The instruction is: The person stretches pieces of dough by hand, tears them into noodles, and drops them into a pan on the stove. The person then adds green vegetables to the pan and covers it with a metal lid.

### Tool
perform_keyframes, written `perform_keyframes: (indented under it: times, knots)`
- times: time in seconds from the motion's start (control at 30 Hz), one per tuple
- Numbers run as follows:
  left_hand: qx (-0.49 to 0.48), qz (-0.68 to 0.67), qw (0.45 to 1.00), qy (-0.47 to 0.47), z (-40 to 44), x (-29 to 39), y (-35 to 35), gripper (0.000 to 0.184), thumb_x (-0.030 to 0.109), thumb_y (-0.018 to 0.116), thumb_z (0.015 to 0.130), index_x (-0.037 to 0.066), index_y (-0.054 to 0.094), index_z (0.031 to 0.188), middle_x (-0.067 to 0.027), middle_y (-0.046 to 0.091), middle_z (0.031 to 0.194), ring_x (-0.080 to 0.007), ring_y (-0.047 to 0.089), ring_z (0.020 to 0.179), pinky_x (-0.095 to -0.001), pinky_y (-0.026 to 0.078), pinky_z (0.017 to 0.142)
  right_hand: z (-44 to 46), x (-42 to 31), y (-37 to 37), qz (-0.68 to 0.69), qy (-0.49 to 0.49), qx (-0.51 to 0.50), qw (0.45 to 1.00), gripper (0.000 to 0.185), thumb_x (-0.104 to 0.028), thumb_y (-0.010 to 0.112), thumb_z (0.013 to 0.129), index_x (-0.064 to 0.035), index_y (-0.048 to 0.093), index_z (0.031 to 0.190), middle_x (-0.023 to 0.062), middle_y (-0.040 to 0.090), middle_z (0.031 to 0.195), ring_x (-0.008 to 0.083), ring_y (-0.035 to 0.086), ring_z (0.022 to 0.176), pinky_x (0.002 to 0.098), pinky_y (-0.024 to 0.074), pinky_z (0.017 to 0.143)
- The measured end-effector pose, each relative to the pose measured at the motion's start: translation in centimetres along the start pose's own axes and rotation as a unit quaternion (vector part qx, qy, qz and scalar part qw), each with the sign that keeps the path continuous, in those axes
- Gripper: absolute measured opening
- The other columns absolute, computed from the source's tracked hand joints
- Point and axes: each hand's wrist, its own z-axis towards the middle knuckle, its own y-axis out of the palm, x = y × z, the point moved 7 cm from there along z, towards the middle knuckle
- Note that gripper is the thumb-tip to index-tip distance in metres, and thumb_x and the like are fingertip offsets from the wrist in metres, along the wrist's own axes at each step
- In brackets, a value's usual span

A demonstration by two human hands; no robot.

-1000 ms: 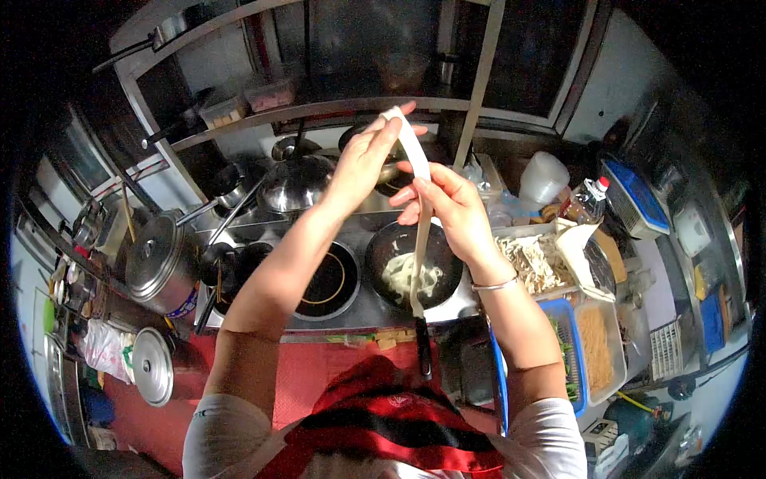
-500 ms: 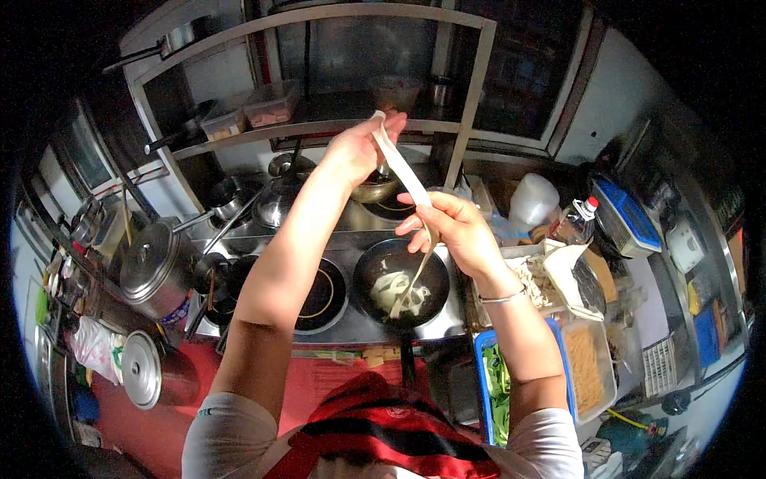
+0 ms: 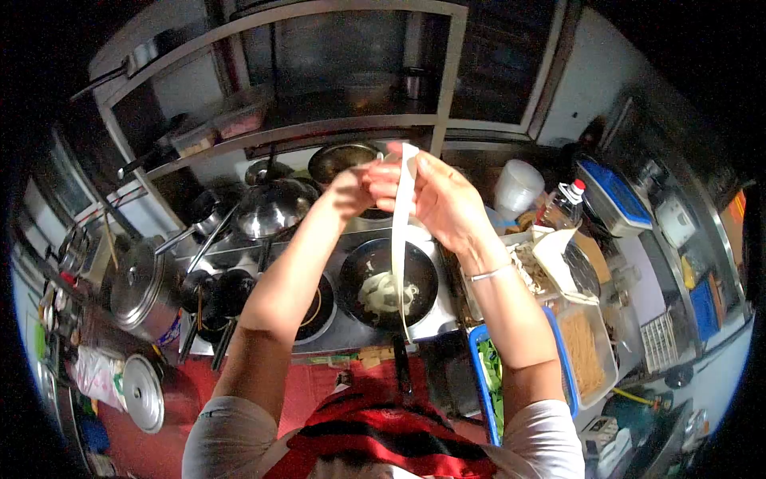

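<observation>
A long pale strip of dough [image 3: 404,215] hangs from my right hand [image 3: 443,195], pinched near its upper end between thumb and fingers. Its lower end dangles in front of a dark pan [image 3: 351,279] on the stove. Inside the pan lie pale dough pieces [image 3: 381,292] in liquid. My left hand [image 3: 357,190] is beside the strip, its fingers close to my right fingers; they are blurred and partly hidden, so I cannot make out what they hold.
Left of the pan are a covered pot [image 3: 144,287] and a domed metal lid [image 3: 275,209]. At right stand a blue-rimmed basket of greens [image 3: 491,383], a tub of noodles [image 3: 582,351], a cloth [image 3: 556,259] and a red-capped bottle [image 3: 565,206]. A shelf [image 3: 295,132] runs behind.
My left hand has come down from the strip's upper end toward my right hand. My right hand now has the strip near its top, and the strip hangs almost straight. The view has shifted.
</observation>
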Motion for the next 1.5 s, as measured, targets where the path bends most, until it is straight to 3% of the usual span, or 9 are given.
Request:
perform_keyframes:
  times: [0.03,0.13,0.17,0.23,0.43,0.9,1.3,1.43,1.5]
  knots:
    - [-0.061,-0.048,0.997,0.022,0.7,-0.2,-1.0,0.029,0.018,0.042,0.096,-0.001,0.051,0.115,-0.0115,0.061,0.103,-0.0186,0.064,0.086,-0.0302,0.057,0.071,0.5,-0.5,-0.4,-0.004,-0.018,0.025,1.000,0.047,-0.030,0.041,0.097,0.0014,0.039,0.133,0.0245,0.055,0.118,0.0310,0.060,0.103,0.0421,0.0507,0.089]
    - [0.144,-0.082,0.986,0.031,0.3,-3.8,-2.1,0.036,0.029,0.037,0.098,0.000,0.051,0.116,-0.0144,0.063,0.102,-0.0245,0.064,0.094,-0.0350,0.055,0.083,1.8,-0.9,-2.4,0.000,-0.056,0.084,0.995,0.043,-0.025,0.044,0.097,0.0012,0.041,0.130,0.0251,0.055,0.118,0.0328,0.060,0.103,0.0435,0.0507,0.089]
    - [0.255,0.066,0.963,0.060,-0.6,-3.8,-1.8,0.043,0.035,0.035,0.099,0.000,0.050,0.119,-0.0162,0.063,0.105,-0.0262,0.064,0.097,-0.0369,0.053,0.086,2.2,-1.2,-3.0,-0.007,-0.068,0.099,0.993,0.041,-0.023,0.044,0.096,0.0009,0.042,0.130,0.0251,0.055,0.118,0.0330,0.060,0.103,0.0435,0.0509,0.088]
    - [0.197,0.119,0.973,-0.001,-0.9,-5.1,0.2,0.062,0.049,0.025,0.097,-0.001,0.043,0.129,-0.0185,0.061,0.110,-0.0268,0.062,0.101,-0.0411,0.047,0.091,2.9,-1.9,-4.1,-0.041,-0.097,0.173,0.979,0.031,-0.014,0.045,0.095,0.0018,0.046,0.123,0.0235,0.060,0.108,0.0315,0.064,0.093,0.0394,0.0547,0.080]
    - [0.183,0.426,0.886,-0.024,-3.8,-5.2,2.8,0.038,0.027,0.044,0.097,-0.002,0.052,0.121,-0.0140,0.066,0.098,-0.0141,0.062,0.073,-0.0250,0.050,0.069,4.5,-3.2,-9.2,-0.139,-0.160,0.311,0.927,0.026,-0.008,0.043,0.095,0.0059,0.046,0.117,0.0230,0.062,0.101,0.0302,0.066,0.086,0.0354,0.0571,0.073]
    - [0.195,0.456,0.868,-0.027,-7.5,-2.2,8.3,0.039,0.024,0.049,0.095,-0.002,0.052,0.123,-0.0155,0.065,0.102,-0.0199,0.065,0.084,-0.0265,0.050,0.073,4.3,0.6,-16.8,-0.025,-0.140,0.416,0.898,0.019,-0.004,0.042,0.095,0.0055,0.045,0.111,0.0270,0.060,0.098,0.0349,0.065,0.084,0.0406,0.0581,0.070]
    - [0.097,0.269,0.958,0.005,-4.1,-3.6,12.9,0.052,0.018,0.048,0.093,0.000,0.029,0.138,-0.0203,0.042,0.136,-0.0312,0.052,0.117,-0.0433,0.047,0.093,0.0,13.3,-19.9,0.121,0.015,0.337,0.934,0.023,-0.016,0.041,0.097,0.0022,0.049,0.110,0.0181,0.058,0.108,0.0270,0.060,0.089,0.0368,0.0525,0.078]
    - [0.101,0.281,0.954,0.036,-1.9,-3.3,12.3,0.054,0.010,0.050,0.090,-0.002,0.028,0.137,-0.0216,0.040,0.137,-0.0349,0.049,0.119,-0.0438,0.047,0.094,-2.8,13.4,-14.9,0.044,0.083,0.383,0.919,0.041,-0.035,0.033,0.099,-0.0007,0.051,0.112,0.0137,0.060,0.105,0.0241,0.060,0.090,0.0366,0.0502,0.081]
    - [0.122,0.283,0.950,0.041,-0.6,-3.1,11.4,0.052,0.005,0.048,0.089,-0.003,0.028,0.137,-0.0228,0.039,0.137,-0.0362,0.049,0.119,-0.0445,0.046,0.096,-3.4,15.3,-14.0,0.179,0.082,0.337,0.921,0.060,-0.050,0.023,0.097,0.0014,0.050,0.113,0.0168,0.061,0.105,0.0282,0.061,0.096,0.0400,0.0501,0.084]
